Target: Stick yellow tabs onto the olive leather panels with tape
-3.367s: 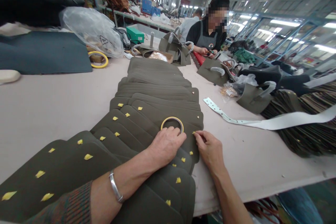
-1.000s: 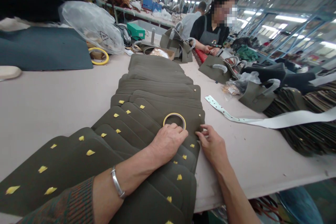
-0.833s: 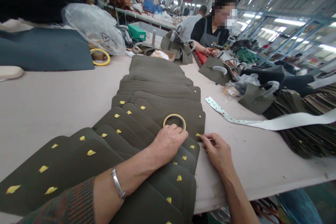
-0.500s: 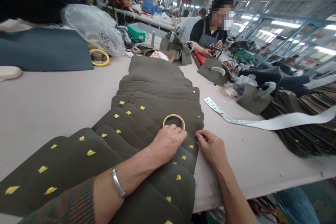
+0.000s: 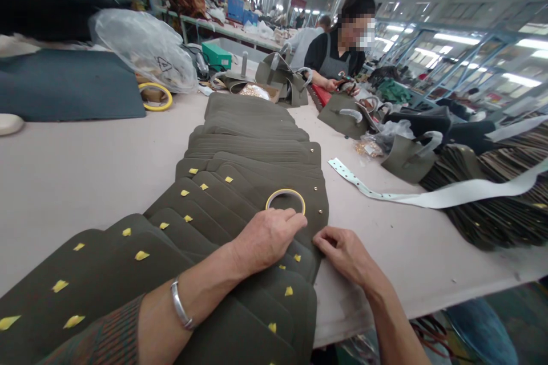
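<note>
- Head view: the olive panels [image 5: 222,211] lie flat on the pale bench [image 5: 85,171], around and beneath the tape roll [image 5: 286,191], overlapping in a long fanned row.
- They look smooth and matt, dark grey-green, with rounded corners; beyond the tape roll their edges sit close together, while to its left they spread wider.
- Small yellow tabs [image 5: 141,255] dot the panels to the left of the tape roll and nearer the wearer; many are pointed, with some ends lifted.
- Shiny gold-toned studs [image 5: 315,189] show near the panel edges, right of the tape roll and farther off.
- The left hand [image 5: 268,239] is at the near side of the tape roll, its fingers curled closed on the rim, which stands tilted up.
- The right hand [image 5: 342,251] is right of the tape roll and nearer the wearer, at a panel edge, thumb and forefinger pressed together; whether anything is between them, I cannot tell.
- Right of the tape roll, a white strip [image 5: 449,197] runs across a dark stack [image 5: 475,228].
</note>
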`<move>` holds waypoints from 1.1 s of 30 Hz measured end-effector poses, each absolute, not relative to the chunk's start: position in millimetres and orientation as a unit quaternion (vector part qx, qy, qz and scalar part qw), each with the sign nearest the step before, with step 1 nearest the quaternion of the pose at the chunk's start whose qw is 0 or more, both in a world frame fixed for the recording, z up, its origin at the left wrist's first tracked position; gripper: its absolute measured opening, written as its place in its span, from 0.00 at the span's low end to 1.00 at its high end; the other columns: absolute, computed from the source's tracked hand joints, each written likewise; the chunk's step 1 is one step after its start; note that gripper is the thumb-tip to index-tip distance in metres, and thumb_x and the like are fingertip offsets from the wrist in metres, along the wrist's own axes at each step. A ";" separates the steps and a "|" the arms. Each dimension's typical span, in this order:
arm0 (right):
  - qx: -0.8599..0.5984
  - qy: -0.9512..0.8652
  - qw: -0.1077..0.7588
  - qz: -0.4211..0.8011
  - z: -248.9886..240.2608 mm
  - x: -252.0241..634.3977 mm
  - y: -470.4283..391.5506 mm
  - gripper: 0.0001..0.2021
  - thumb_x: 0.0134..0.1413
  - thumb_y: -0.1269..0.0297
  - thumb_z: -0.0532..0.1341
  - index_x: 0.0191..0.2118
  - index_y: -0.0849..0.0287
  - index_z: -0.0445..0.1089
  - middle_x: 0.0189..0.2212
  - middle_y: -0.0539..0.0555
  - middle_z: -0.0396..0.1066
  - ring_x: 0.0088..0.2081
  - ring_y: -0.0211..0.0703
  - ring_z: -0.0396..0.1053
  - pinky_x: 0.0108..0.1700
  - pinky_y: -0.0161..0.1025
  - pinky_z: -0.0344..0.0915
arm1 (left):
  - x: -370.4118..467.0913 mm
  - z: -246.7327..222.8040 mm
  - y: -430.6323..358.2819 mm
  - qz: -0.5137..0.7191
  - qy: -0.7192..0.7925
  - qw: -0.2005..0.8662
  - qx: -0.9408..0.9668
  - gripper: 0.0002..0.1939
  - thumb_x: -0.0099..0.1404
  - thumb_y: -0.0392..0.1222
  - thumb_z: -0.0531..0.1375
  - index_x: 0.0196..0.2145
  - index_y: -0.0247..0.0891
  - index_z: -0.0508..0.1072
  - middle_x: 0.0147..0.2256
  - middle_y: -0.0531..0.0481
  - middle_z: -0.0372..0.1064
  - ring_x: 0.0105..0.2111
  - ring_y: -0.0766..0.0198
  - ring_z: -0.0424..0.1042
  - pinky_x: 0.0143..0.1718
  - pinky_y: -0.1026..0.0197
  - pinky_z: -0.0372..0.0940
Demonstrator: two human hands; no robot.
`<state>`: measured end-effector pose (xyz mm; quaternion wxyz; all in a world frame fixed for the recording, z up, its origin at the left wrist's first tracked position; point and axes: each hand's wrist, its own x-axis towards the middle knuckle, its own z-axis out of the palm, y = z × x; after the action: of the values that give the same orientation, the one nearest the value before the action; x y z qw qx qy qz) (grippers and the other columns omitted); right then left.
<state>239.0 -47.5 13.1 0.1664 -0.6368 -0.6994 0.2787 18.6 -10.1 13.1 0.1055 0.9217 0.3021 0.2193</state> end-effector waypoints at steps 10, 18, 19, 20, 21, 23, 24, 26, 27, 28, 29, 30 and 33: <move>-0.615 -0.638 0.379 0.267 9.2 234.7 -57.6 0.11 0.58 0.60 0.59 0.39 0.59 0.76 0.32 0.53 0.76 0.31 0.42 0.72 0.32 0.36 0.67 | 21.1 7.2 -10.8 0.304 0.268 0.147 0.902 0.15 0.72 0.38 0.49 0.55 0.37 0.61 0.42 0.47 0.74 0.40 0.64 0.75 0.42 0.62 0.71; -0.482 -0.769 0.396 0.138 22.1 208.0 -58.3 0.08 0.59 0.71 0.57 0.41 0.56 0.71 0.37 0.55 0.75 0.39 0.43 0.72 0.41 0.39 0.69 | 24.9 8.7 -15.2 0.275 0.286 0.150 0.906 0.21 0.71 0.39 0.52 0.59 0.34 0.54 0.40 0.45 0.75 0.36 0.61 0.77 0.39 0.61 0.72; -0.477 -0.777 0.390 0.127 21.9 206.5 -57.5 0.08 0.60 0.72 0.56 0.39 0.56 0.71 0.35 0.55 0.74 0.38 0.42 0.72 0.40 0.39 0.69 | 25.1 8.9 -15.5 0.273 0.284 0.155 0.906 0.20 0.71 0.38 0.52 0.58 0.34 0.54 0.40 0.45 0.75 0.36 0.61 0.77 0.39 0.61 0.71; -0.475 -0.782 0.386 0.115 20.9 205.5 -56.9 0.07 0.59 0.72 0.55 0.37 0.56 0.70 0.33 0.54 0.74 0.36 0.41 0.72 0.39 0.38 0.68 | 25.1 9.2 -15.6 0.270 0.282 0.162 0.906 0.19 0.70 0.37 0.52 0.57 0.35 0.55 0.40 0.46 0.75 0.37 0.61 0.77 0.38 0.61 0.71; -0.476 -0.785 0.383 0.103 19.3 204.7 -56.7 0.07 0.59 0.73 0.55 0.36 0.57 0.70 0.31 0.53 0.73 0.34 0.41 0.71 0.37 0.37 0.68 | 25.0 9.7 -15.6 0.265 0.281 0.169 0.907 0.17 0.70 0.37 0.52 0.56 0.36 0.56 0.40 0.47 0.74 0.37 0.61 0.76 0.38 0.62 0.71; -0.483 -0.785 0.381 0.075 14.8 203.8 -57.5 0.07 0.58 0.74 0.55 0.34 0.57 0.69 0.29 0.52 0.72 0.31 0.39 0.70 0.33 0.35 0.66 | 24.7 10.7 -15.4 0.254 0.285 0.178 0.907 0.12 0.70 0.36 0.52 0.51 0.37 0.59 0.38 0.50 0.73 0.38 0.62 0.75 0.37 0.62 0.70; -0.488 -0.783 0.382 0.060 12.2 203.5 -58.3 0.07 0.57 0.74 0.55 0.33 0.58 0.69 0.28 0.52 0.72 0.30 0.39 0.70 0.32 0.35 0.65 | 24.7 11.1 -15.3 0.245 0.288 0.178 0.908 0.09 0.69 0.35 0.52 0.48 0.38 0.61 0.37 0.51 0.73 0.38 0.62 0.75 0.37 0.62 0.69; -0.501 -0.774 0.387 0.032 7.4 202.9 -60.8 0.07 0.56 0.75 0.55 0.32 0.58 0.68 0.26 0.51 0.71 0.28 0.38 0.69 0.31 0.34 0.64 | 25.2 11.2 -15.2 0.226 0.295 0.167 0.913 0.05 0.69 0.35 0.51 0.42 0.38 0.64 0.34 0.52 0.72 0.36 0.62 0.74 0.36 0.63 0.68; -0.509 -0.767 0.390 0.022 5.5 202.5 -62.3 0.07 0.55 0.75 0.55 0.31 0.57 0.68 0.26 0.51 0.71 0.27 0.38 0.69 0.31 0.34 0.64 | 25.8 11.0 -15.2 0.219 0.297 0.158 0.916 0.04 0.70 0.35 0.51 0.40 0.38 0.64 0.33 0.52 0.71 0.35 0.63 0.74 0.35 0.63 0.68; -0.518 -0.759 0.393 0.017 4.1 202.0 -63.9 0.07 0.55 0.75 0.55 0.30 0.57 0.68 0.25 0.50 0.71 0.27 0.37 0.68 0.30 0.34 0.64 | 26.7 10.7 -15.1 0.214 0.298 0.148 0.918 0.04 0.70 0.36 0.51 0.39 0.38 0.65 0.32 0.52 0.70 0.34 0.63 0.73 0.34 0.63 0.67; -0.528 -0.750 0.397 0.018 3.3 201.3 -65.5 0.07 0.55 0.74 0.56 0.30 0.57 0.69 0.24 0.50 0.71 0.26 0.37 0.68 0.30 0.34 0.63 | 27.7 10.3 -15.1 0.212 0.300 0.136 0.920 0.04 0.70 0.36 0.51 0.37 0.38 0.65 0.31 0.53 0.69 0.32 0.63 0.73 0.32 0.64 0.67; -0.541 -0.739 0.401 0.027 2.9 200.2 -67.1 0.07 0.54 0.73 0.56 0.29 0.57 0.69 0.24 0.50 0.71 0.26 0.37 0.68 0.30 0.34 0.64 | 28.8 10.1 -15.0 0.213 0.300 0.123 0.922 0.05 0.69 0.35 0.51 0.36 0.39 0.65 0.30 0.53 0.68 0.31 0.63 0.72 0.30 0.64 0.66; -0.588 -0.672 0.433 0.122 3.3 194.9 -69.8 0.06 0.53 0.70 0.58 0.28 0.58 0.71 0.23 0.50 0.71 0.25 0.38 0.69 0.29 0.34 0.65 | 31.4 10.0 -15.0 0.228 0.291 0.085 0.925 0.06 0.68 0.34 0.51 0.33 0.39 0.65 0.28 0.54 0.66 0.27 0.64 0.68 0.25 0.65 0.61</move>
<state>194.9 -69.8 3.3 0.4330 -0.5883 -0.6719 0.1221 31.4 -15.0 10.0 0.0851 0.9254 0.2908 0.2276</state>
